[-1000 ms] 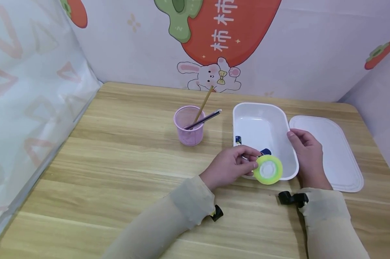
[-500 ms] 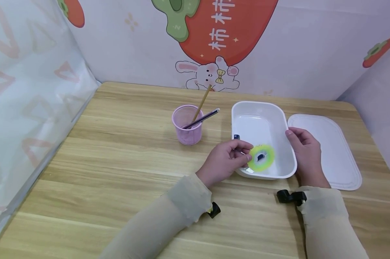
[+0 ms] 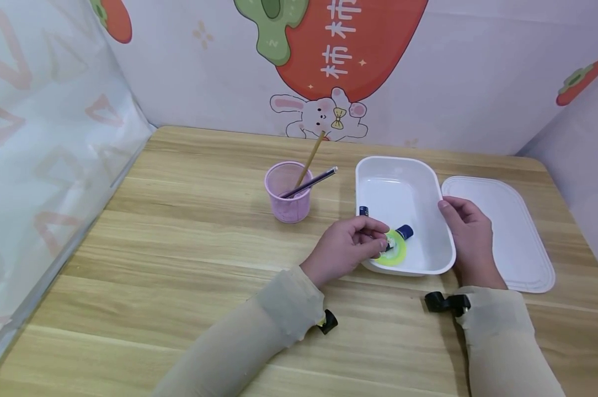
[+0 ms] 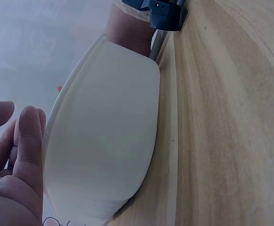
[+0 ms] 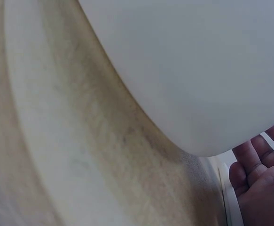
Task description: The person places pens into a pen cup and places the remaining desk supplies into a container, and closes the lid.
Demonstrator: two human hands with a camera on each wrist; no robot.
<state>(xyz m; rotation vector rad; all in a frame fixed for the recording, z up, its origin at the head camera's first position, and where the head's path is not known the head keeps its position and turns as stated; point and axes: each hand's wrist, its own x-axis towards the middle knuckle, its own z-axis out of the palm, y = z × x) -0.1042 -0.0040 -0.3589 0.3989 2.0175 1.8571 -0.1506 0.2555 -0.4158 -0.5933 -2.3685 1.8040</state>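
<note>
A white rectangular plastic box [image 3: 423, 259] stands on the wooden table. Inside its near left corner lies a yellow-green roll of tape [image 3: 398, 255], partly covered by my left hand [image 3: 346, 245]. That hand reaches over the near left rim; in the left wrist view a gap shows between thumb and fingers [image 4: 28, 136], with nothing between them. At the box's right wall, my right hand [image 3: 473, 237] grips the rim, thumb on top. A dark blue cylinder like a battery [image 3: 405, 231] lies beside the tape, and another dark cylinder [image 3: 363, 211] by the left wall.
Right of the box, a white lid [image 3: 519, 237] lies flat, partly behind my right hand. A pink mesh cup [image 3: 290, 209] holding a brown stick [image 3: 311, 157] and a dark pen or pencil [image 3: 319, 179] stands to the left. A printed cloth wall [image 3: 180, 77] borders the table's back.
My left hand has brought the tape roll from above the near rim down into the box and let it go. The right hand keeps its hold on the rim.
</note>
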